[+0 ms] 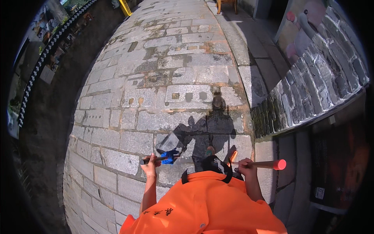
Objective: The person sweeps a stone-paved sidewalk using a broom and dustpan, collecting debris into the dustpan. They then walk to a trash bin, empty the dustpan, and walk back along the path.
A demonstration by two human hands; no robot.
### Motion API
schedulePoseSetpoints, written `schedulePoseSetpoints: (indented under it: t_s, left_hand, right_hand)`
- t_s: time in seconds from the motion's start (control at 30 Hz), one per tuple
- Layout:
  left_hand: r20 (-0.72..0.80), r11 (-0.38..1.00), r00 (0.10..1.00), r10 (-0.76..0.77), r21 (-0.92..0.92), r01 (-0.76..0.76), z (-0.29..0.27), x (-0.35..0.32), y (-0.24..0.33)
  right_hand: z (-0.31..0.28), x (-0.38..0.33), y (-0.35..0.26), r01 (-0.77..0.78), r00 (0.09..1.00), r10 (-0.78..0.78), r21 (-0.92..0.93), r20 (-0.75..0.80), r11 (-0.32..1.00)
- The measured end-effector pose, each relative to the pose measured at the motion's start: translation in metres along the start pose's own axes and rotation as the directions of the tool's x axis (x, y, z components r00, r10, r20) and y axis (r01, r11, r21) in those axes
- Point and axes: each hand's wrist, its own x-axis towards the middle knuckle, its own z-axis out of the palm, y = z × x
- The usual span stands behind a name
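1 black handle (145, 161) jutting left, 1 red-ended pole (265, 165) jutting right, crosswise, fingers (151, 162) clasping each

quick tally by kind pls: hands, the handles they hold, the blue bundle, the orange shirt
Hands: 2 (left hand, right hand)
Held handles: 2 (black handle, red-ended handle)
Blue bundle: 1
Orange shirt: 1
Total: 6

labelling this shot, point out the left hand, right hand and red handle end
Left hand (149, 168): head view, middle of fist
Right hand (246, 167): head view, middle of fist
Red end (279, 164): head view, its middle
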Motion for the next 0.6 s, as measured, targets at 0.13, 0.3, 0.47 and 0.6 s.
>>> schedulePoseSetpoints:
  t_s: [0.13, 0.3, 0.47, 0.6]
  left_hand:
    - [-0.034, 0.999, 0.999, 0.033, 0.011, -0.032, 0.070, 0.066, 0.054]
    - [-0.043, 0.999, 0.999, 0.033, -0.018, -0.034, 0.151, 0.164, 0.078]
    - [0.019, 0.992, 0.995, 0.102, 0.074, -0.103, 0.238, 0.319, 0.067]
    - [0.002, 1.000, 1.000, -0.005, -0.011, 0.005, 0.318, 0.414, 0.122]
  right_hand:
    - [0.099, 0.071, 0.023, -0.099, 0.995, 0.100, -0.112, -0.005, 0.989]
    - [0.207, 0.169, 0.049, -0.255, 0.967, 0.250, -0.189, -0.048, 0.948]
    - [0.318, 0.266, 0.085, -0.279, 0.941, 0.317, -0.260, 0.118, 0.924]
    - [0.418, 0.321, 0.126, -0.176, 0.984, 0.180, -0.131, 0.017, 0.976]
